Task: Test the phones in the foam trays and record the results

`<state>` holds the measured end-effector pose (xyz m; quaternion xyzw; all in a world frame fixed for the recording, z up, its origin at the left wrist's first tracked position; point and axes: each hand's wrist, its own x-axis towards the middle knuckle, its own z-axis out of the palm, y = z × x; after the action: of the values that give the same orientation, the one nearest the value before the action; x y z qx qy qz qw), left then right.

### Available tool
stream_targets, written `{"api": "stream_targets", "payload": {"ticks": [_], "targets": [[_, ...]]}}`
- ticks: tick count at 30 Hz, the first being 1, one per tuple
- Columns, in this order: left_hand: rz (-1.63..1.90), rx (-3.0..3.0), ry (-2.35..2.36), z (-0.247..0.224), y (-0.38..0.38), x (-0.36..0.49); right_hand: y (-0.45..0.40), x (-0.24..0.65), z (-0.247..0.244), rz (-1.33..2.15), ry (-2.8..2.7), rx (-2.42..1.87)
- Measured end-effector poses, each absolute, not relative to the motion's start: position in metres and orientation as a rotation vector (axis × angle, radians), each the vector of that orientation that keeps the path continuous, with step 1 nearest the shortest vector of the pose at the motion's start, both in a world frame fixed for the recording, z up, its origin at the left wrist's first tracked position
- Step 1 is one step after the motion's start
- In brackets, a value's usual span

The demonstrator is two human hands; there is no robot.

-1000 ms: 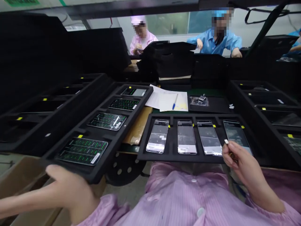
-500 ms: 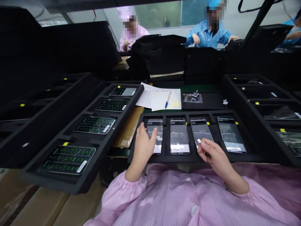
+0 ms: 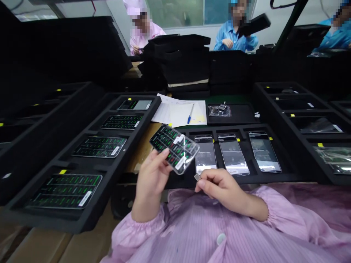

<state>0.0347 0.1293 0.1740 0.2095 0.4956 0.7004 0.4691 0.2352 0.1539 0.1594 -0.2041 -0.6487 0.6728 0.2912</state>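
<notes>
My left hand [image 3: 153,175] grips a smartphone [image 3: 175,149] by its near left edge, thumb on top. The phone is tilted above the left end of the front black foam tray [image 3: 287,171]; its screen shows rows of green text with some red, and small white labels. Between thumb and fingertips of my right hand [image 3: 219,184] is a small square silver piece [image 3: 197,177]; its exact kind is unclear. That hand is just below the phone's lower right corner, apart from it. Still in the front tray are three smartphones [image 3: 206,153] with grey screens and yellow tabs.
A foam tray of green-text phones [image 3: 65,190] lies on the left, another phone tray [image 3: 309,137] on the right. Behind are papers [image 3: 178,111], a blue pen [image 3: 190,114] and a bagged metal part [image 3: 222,109]. Co-workers [image 3: 233,34] sit beyond stacked black trays [image 3: 181,60].
My left hand has lifted the leftmost phone from the front tray, and its screen now shows green text. My right hand moved left with the silver piece. One co-worker now holds up a black object.
</notes>
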Motion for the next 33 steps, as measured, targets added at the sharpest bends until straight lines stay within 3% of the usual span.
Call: {"api": "stream_targets", "payload": {"ticks": [12, 18, 27, 30, 33], "targets": [[1.639, 0.597, 1.135, 0.173, 0.128, 0.063, 0.152, 0.234, 0.161, 1.699, -1.694, -0.623], [1.79, 0.648, 1.176, 0.173, 0.122, 0.068, 0.155, 0.236, 0.156, 1.653, -1.754, -0.711], [1.577, 0.575, 0.979, 0.167, 0.119, 0.077, 0.153, 0.24, 0.15, 1.235, -1.764, -0.819], [1.572, 0.559, 0.959, 0.163, 0.123, 0.076, 0.154, 0.239, 0.148, 1.395, -1.748, -0.837], [1.635, 0.499, 0.946, 0.164, 0.127, 0.071, 0.159, 0.242, 0.145, 1.856, -1.57, -0.817]]}}
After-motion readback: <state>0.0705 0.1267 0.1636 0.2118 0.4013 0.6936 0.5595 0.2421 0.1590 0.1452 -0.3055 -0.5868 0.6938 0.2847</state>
